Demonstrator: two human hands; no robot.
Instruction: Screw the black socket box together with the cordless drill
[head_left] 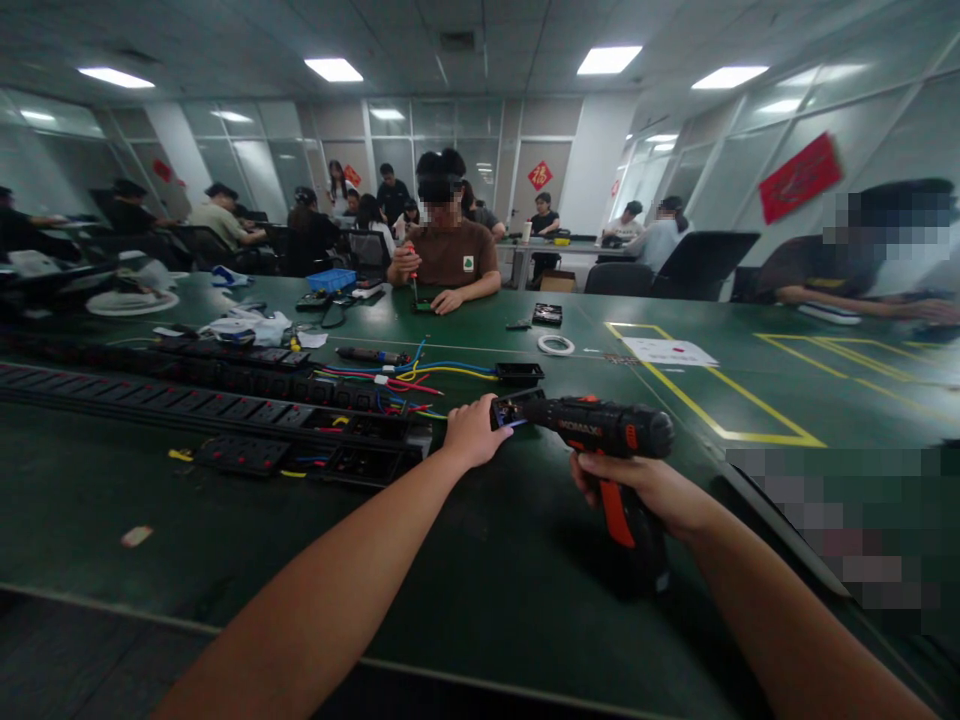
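My right hand [637, 488] is wrapped round the grip of a black and orange cordless drill [611, 425], marked KOMAX. The drill lies level, its nose pointing left at a small black plastic housing [504, 412]. My left hand [474, 435] grips that housing at its left side, fingers closed over it. A blue-violet wire shows by my left fingertips. Just behind the housing sits another black open box [519, 373], with blue and yellow wires [442, 370] running left from it. The drill's tip is hard to make out inside the housing.
Long black socket strips [187, 395] lie at the left, near a short socket block [241, 455]. Behind are a dark pen-shaped tool [371, 356], a white coil [555, 345] and a paper sheet [670, 351]. A co-worker [454, 250] opposite holds a red screwdriver [412, 268].
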